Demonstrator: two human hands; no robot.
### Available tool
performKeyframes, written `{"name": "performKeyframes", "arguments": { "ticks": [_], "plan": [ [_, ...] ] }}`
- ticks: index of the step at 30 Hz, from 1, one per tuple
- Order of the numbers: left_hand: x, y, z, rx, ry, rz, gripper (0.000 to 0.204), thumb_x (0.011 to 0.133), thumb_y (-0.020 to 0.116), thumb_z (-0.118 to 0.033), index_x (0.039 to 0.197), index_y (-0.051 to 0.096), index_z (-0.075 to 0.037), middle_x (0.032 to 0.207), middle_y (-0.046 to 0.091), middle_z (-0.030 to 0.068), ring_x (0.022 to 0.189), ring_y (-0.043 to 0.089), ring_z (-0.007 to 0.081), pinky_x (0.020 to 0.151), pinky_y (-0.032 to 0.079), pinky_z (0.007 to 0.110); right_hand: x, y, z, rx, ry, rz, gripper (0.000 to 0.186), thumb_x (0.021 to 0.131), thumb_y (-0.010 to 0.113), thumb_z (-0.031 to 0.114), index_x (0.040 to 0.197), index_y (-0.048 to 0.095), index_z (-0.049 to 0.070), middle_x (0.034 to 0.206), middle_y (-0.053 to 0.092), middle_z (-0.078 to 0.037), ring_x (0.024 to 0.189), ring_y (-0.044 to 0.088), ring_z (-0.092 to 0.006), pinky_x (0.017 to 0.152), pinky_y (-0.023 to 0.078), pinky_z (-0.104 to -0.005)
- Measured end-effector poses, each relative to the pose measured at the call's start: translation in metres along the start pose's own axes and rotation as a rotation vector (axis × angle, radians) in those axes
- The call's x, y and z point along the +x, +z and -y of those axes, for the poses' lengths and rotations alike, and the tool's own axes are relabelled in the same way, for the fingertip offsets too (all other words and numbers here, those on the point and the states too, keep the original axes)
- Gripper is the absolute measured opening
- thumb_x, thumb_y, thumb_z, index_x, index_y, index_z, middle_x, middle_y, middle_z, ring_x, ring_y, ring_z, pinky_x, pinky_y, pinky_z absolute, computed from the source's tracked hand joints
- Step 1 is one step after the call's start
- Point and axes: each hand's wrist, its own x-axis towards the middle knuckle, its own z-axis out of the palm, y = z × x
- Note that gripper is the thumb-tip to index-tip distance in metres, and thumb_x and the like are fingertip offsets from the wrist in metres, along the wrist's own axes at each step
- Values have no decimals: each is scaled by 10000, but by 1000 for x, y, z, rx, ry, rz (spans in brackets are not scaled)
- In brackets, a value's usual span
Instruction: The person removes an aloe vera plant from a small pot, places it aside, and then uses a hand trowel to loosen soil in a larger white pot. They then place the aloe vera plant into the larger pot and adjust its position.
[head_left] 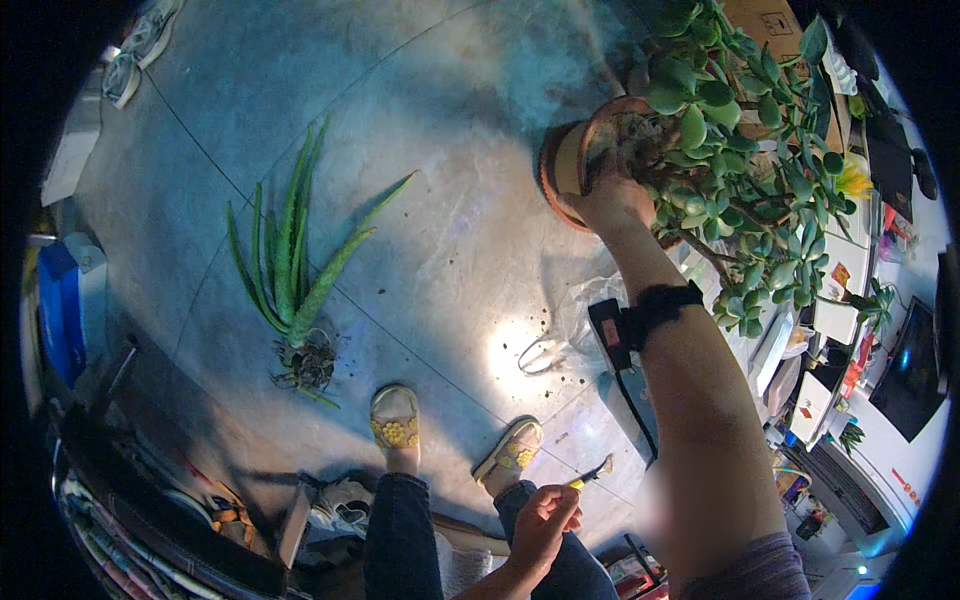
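Observation:
My right hand (613,203) reaches far forward, its fingers closed on the rim of a terracotta pot (570,165). The pot leans to the right, and a large jade plant (750,190) with thick round leaves spreads out of it. Close to my lap, my left hand (545,523) is wrapped round a small tool (590,474) with a yellow handle and a thin, pale-tipped head; its exact kind is unclear. On the floor to the left lies an uprooted aloe plant (292,260), its roots and dark soil bare (305,365).
A clear plastic bag (575,325) and soil crumbs lie on the tiled floor (430,260). My slippered feet (397,418) stand in front. A blue-and-white box (65,310) is at the left; a cluttered white cabinet (832,320) runs along the right.

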Motion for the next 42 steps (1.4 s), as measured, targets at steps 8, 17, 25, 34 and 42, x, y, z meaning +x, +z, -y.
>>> {"name": "performKeyframes", "arguments": {
  "ticks": [8, 17, 25, 34, 42],
  "plan": [
    [5, 5, -5, 31, 8, -4, 237, 871, 595, -283, 915, 580, -50, 721, 584, 36, 583, 541, 116, 570, 436, 242, 6, 23, 7, 181, 58, -193, 551, 732, 550, 252, 1252, 433, 113, 1052, 608, -190, 894, 622, -352, 754, 515, -439],
    [4, 4, -1, 58, 21, 8, 203, 877, 587, -259, 909, 581, -58, 713, 581, 32, 582, 533, 108, 568, 438, 242, 11, 39, 2, 138, -10, -325, 406, 778, 535, 258, 1148, 550, 90, 1011, 628, -187, 848, 638, -352, 735, 520, -432],
    [1, -1, 16, 116, 16, 14, 247, 893, 573, -300, 954, 567, -60, 743, 575, 21, 640, 539, 95, 604, 446, 228, -3, 37, 7, 46, 52, -131, 422, 818, 559, 400, 1178, 548, 181, 983, 647, -171, 912, 633, -316, 772, 507, -418],
    [0, -9, 46, 179, 24, -68, 217, 895, 570, -270, 958, 559, -63, 727, 576, 24, 613, 542, 101, 596, 448, 236, -94, 64, -11, 170, -317, -615, 821, 775, 662, 376, 1397, 243, 41, 1223, 519, -191, 1094, 534, -330, 958, 386, -438],
    [11, -32, 80, 318, 74, -217, 226, 874, 589, -182, 1037, 517, -42, 750, 541, 34, 617, 526, 95, 557, 476, 230, -273, 208, -103, 763, -372, -162, 372, 680, 550, 30, 1044, 615, 66, 981, 573, -125, 937, 517, -302, 847, 418, -393]
  ]
}}
